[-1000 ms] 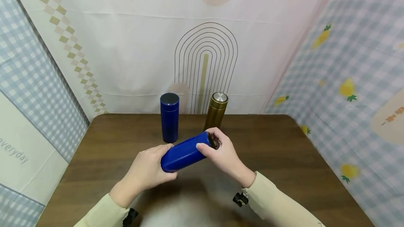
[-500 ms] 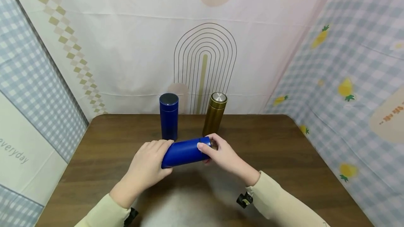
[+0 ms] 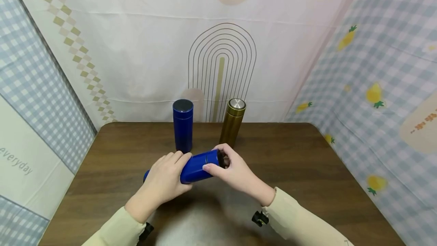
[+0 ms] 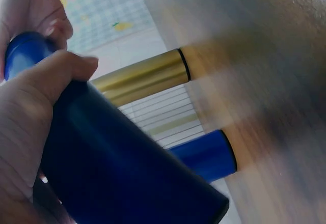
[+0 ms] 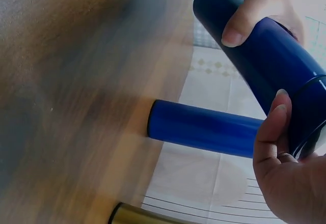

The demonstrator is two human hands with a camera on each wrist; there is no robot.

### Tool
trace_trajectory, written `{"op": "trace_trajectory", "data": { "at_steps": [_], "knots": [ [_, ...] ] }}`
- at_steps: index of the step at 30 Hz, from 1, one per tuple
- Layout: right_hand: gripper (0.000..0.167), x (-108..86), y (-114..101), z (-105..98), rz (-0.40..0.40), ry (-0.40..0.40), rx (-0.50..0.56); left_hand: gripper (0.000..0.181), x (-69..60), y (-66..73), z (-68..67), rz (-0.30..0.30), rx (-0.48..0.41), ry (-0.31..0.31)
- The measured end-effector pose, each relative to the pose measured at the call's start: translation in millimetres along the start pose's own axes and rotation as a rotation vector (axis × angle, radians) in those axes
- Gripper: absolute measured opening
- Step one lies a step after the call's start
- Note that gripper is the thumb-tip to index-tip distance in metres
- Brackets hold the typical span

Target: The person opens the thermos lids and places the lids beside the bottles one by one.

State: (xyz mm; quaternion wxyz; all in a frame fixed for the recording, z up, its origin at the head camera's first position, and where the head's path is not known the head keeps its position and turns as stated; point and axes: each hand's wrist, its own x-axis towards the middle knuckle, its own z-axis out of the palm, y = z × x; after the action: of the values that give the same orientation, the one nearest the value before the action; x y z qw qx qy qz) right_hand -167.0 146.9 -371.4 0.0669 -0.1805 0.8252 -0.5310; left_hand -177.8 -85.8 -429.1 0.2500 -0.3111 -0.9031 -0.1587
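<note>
Head view: the left hand [image 3: 165, 179], shifted from base to middle, grips the tilted blue bottle [image 3: 198, 167], contents hidden, above the table [image 3: 290, 155], the upright blue flask [image 3: 183, 130] and gold flask [image 3: 233, 124] behind, the right hand [image 3: 237, 170] pinching the bottle's top end.

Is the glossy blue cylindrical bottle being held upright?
No, the held glossy blue cylindrical bottle is tilted well over, while the standing blue cylindrical bottle and gold metal cylindrical bottle behind it are upright.
</note>
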Motion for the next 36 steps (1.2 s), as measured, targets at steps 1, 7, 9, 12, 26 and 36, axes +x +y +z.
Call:
{"op": "trace_trajectory", "data": {
  "at_steps": [1, 7, 9, 12, 26, 36],
  "knots": [
    [0.038, 1.3, 4.6, 0.5, -0.006, 0.000, 0.001, 0.076, 0.5, -0.5, -1.0, 0.006, 0.000, -0.007],
    [0.041, 6.3, 23.8, 1.6, -0.032, -0.009, -0.005, 0.074, 1.8, -2.3, -6.8, 0.016, -0.008, -0.021],
    [0.043, 5.8, 23.9, 1.2, -0.050, -0.012, -0.027, 0.071, 1.4, -2.9, -7.9, 0.015, -0.015, -0.028],
    [0.046, 4.4, 21.6, 0.4, -0.096, -0.027, -0.071, 0.067, 0.4, -3.9, -9.7, 0.008, -0.042, -0.044],
    [0.058, 3.4, 23.4, -4.1, -0.144, -0.057, -0.072, 0.076, -0.2, -2.8, -13.7, -0.057, -0.131, -0.088],
    [0.046, 11.4, 29.8, -0.1, 0.058, -0.113, 0.099, 0.080, -2.3, -2.8, -12.7, -0.025, -0.003, -0.008]
  ]
}}
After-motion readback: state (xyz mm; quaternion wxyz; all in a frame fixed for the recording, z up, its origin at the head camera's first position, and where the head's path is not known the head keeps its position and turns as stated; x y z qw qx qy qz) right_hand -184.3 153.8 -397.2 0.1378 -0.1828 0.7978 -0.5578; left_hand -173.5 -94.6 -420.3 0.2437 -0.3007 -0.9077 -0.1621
